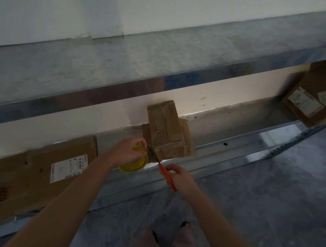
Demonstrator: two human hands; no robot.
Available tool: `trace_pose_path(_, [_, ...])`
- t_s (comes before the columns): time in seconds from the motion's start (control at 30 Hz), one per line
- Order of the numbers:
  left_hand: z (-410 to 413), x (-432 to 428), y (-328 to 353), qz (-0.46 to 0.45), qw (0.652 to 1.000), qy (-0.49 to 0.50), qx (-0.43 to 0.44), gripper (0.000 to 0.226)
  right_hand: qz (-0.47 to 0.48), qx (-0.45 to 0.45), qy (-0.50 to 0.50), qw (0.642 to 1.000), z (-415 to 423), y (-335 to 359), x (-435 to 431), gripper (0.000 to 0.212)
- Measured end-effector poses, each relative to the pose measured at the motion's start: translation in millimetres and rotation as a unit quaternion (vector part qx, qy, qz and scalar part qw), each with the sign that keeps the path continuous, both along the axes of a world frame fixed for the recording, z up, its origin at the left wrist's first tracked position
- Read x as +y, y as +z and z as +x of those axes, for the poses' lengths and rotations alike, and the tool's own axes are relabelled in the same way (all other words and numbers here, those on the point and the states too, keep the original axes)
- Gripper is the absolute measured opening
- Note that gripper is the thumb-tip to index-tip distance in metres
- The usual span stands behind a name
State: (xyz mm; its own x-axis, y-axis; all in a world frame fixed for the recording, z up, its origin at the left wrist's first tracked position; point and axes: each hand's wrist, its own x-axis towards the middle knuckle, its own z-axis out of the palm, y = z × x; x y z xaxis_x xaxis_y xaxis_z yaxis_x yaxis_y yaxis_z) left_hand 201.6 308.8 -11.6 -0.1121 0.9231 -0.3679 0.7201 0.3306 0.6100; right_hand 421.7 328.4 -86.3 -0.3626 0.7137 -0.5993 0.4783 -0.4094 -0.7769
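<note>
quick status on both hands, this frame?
Left hand: closed, fingers curled round the yellow tape roll.
Right hand: closed, gripping the orange-handled cutter, blade up by the cardboard piece.

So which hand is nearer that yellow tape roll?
Left. The left hand grips the yellow tape roll from above; the right hand is apart, lower right of it, holding an orange-handled tool.

I see open shelf point(235, 121) between the upright cardboard point(166, 130) at its middle and the box point(313, 98) at its right end; the beam point(117, 94) overhead limits height.
</note>
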Motion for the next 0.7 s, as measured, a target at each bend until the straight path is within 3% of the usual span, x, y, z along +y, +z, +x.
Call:
trace_pose_path(0.3, [-14, -6, -3, -0.017, 1.000, 0.009, -0.008, 0.021, 0.032, -0.059, 0.014, 0.998, -19, 4, -2, 0.035])
trace_pose_path(0.53, [-26, -7, 0, -0.008, 1.000, 0.023, -0.018, 0.020, 0.028, -0.065, -0.006, 0.997, -9, 6, 16, 0.013])
trace_pose_path(0.7, [-25, -7, -4, 0.021, 0.998, 0.040, -0.048, 0.014, 0.105, -0.120, 0.013, 0.987, 11, 3, 14, 0.041])
